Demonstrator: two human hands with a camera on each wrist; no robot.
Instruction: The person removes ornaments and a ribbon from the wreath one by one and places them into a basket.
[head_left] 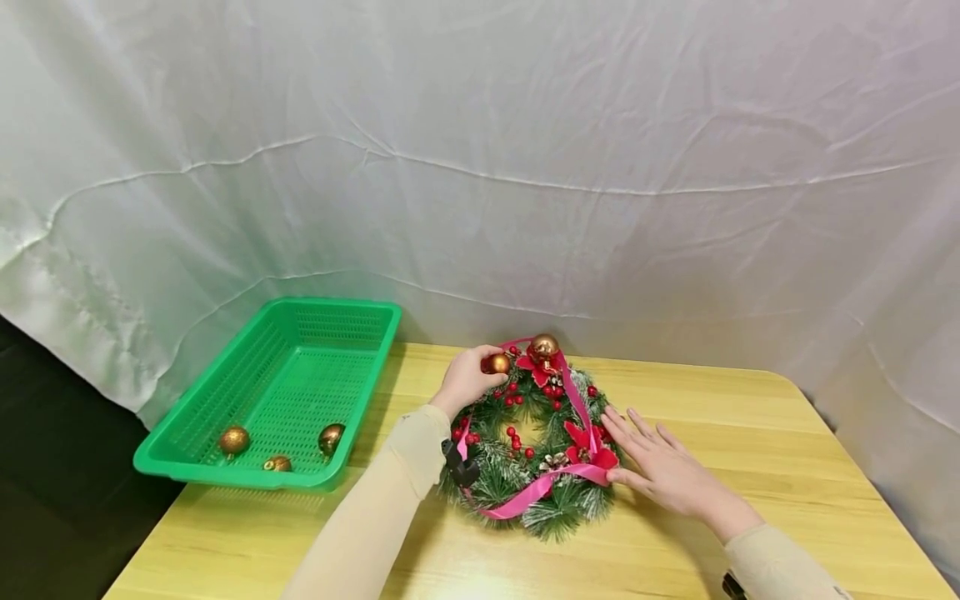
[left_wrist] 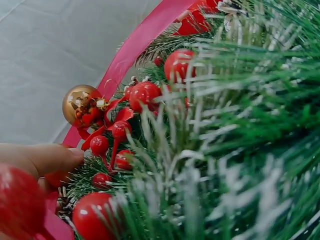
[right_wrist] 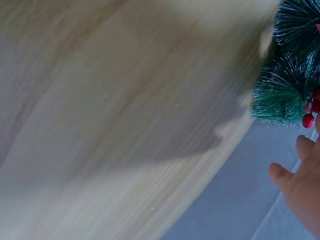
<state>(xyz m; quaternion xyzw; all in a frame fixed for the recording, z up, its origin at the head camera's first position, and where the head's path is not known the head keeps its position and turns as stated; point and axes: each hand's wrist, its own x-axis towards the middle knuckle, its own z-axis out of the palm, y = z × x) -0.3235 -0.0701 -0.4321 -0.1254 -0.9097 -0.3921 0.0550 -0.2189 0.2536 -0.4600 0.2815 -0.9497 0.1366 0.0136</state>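
Observation:
A green wreath (head_left: 495, 471) with red berries, red flowers and a pink ribbon (head_left: 525, 498) lies on the wooden table. My left hand (head_left: 467, 379) pinches a copper Christmas ball (head_left: 496, 363) at the wreath's upper left. In the left wrist view, the thumb (left_wrist: 55, 157) shows among the berries, and the held ball is mostly hidden. Another shiny gold ball (head_left: 543, 347) sits on the wreath's top beside a red flower (head_left: 537, 369). My right hand (head_left: 667, 471) rests against the wreath's right side, fingers spread and straight, fingertips at the branches.
On the left stands a green plastic basket (head_left: 378, 367) with a glittery ball (head_left: 234, 440), a small ridged ball (head_left: 277, 463) and a shiny brown ball (head_left: 331, 438) in it. Pale cloth (head_left: 525, 233) hangs behind the table (head_left: 780, 467).

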